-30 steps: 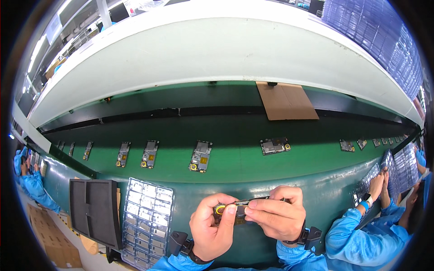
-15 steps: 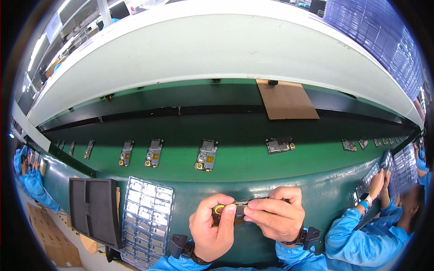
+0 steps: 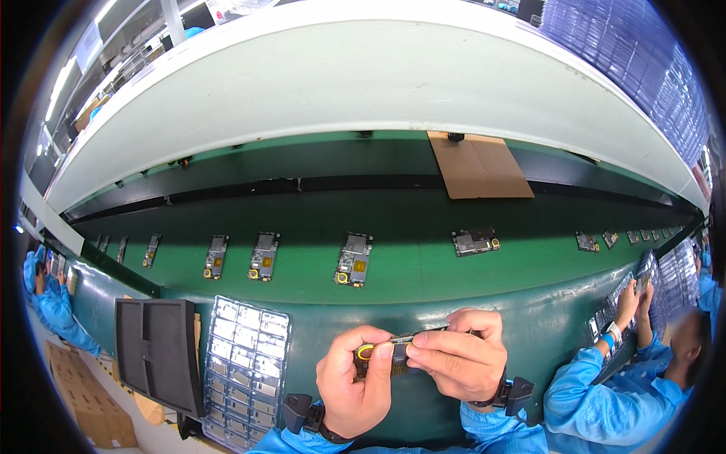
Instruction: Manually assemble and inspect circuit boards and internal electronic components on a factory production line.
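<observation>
Between my two hands, above the near edge of the green table, is a small dark circuit board (image 3: 399,351) with a yellow ring at its left end. My left hand (image 3: 354,390) pinches that left end, its thumb pressed along the board beside the ring. The fingertips and thumb of my right hand (image 3: 463,357) close on the other end, covering much of it. Whether a separate small part sits under the right fingertips is hidden. Left of my hands lies a clear plastic tray (image 3: 243,369) with rows of silver metal pieces.
Similar circuit boards (image 3: 353,259) lie spaced along a green belt (image 3: 420,281) beyond the table. A black tray (image 3: 155,352) stands at the left. Brown cardboard (image 3: 482,168) leans under the white shelf (image 3: 363,79). At right, a co-worker in blue sleeves (image 3: 605,397) handles something over trays.
The boards on the belt have shifted a little to the right. My right fingers have moved slightly on the held board; my left hand stays almost still.
</observation>
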A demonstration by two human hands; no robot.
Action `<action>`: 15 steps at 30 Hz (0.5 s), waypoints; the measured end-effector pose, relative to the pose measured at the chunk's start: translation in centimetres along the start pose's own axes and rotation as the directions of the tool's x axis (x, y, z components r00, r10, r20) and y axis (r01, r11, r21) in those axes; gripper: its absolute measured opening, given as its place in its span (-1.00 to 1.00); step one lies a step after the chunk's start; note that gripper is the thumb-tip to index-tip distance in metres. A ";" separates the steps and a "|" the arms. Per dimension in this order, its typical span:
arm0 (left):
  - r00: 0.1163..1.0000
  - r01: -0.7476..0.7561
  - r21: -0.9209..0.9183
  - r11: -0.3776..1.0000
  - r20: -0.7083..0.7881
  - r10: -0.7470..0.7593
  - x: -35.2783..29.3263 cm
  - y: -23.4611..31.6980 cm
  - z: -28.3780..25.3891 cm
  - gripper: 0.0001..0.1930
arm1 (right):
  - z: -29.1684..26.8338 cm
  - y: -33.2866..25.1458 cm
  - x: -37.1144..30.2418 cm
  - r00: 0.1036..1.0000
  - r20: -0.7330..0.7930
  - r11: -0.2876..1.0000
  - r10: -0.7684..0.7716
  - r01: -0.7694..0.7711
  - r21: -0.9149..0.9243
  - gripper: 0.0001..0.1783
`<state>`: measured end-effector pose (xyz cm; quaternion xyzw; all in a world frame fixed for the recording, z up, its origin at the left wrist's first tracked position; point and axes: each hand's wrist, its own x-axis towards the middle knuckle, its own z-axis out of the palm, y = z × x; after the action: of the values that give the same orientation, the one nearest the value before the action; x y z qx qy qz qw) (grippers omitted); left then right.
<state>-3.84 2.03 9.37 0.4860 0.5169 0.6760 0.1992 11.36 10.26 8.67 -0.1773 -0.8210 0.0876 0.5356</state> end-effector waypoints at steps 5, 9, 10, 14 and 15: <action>0.999 -0.041 0.003 0.999 0.007 0.041 -0.2 -0.2 0.1 -0.83 | 0.0 0.2 -0.2 1.000 -0.019 1.000 -0.018 0.019 0.019 -0.64; 0.999 -0.046 0.025 0.999 -0.001 0.046 -0.7 -0.4 0.1 -0.84 | 0.0 -0.4 0.1 0.994 -0.060 0.996 0.092 -0.092 0.000 -0.59; 0.998 -0.068 0.034 0.997 -0.004 0.068 -0.8 -0.5 0.0 -0.85 | 0.3 -0.3 0.0 0.981 -0.126 0.988 0.149 -0.142 0.064 -0.57; 0.971 -0.232 0.161 0.959 0.097 0.218 -0.2 -1.4 -0.2 -0.86 | 1.1 0.4 -1.5 0.875 0.012 0.717 0.484 -0.404 0.567 -0.70; 0.970 -0.237 0.161 0.958 0.097 0.224 -0.2 -1.4 -0.2 -0.86 | 0.7 0.7 -2.0 0.863 0.055 0.694 0.503 -0.440 0.570 -0.71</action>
<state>-4.21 2.31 8.00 0.5843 0.5048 0.6281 0.0965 11.63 10.16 6.45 -0.2198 -0.6547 0.4512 0.5653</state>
